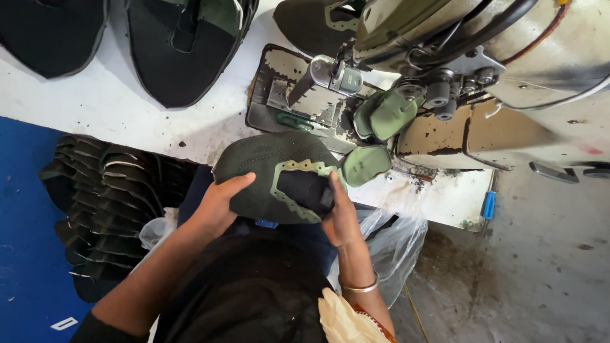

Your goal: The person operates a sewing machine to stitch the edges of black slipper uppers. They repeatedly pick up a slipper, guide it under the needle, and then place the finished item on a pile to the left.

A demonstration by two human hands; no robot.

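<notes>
We grip the green shoe upper w/ both hands, left hand clasping its edge, right hand pinching the collar, keeping it flat nr the sewing machine.

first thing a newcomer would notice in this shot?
Dead centre, the left hand and right hand hold a dark green shoe upper with a pale green trim, just in front of the sewing machine at upper right. Two green pieces sit at the machine's foot. At left, a stack of dark uppers lies against the blue floor.
</notes>
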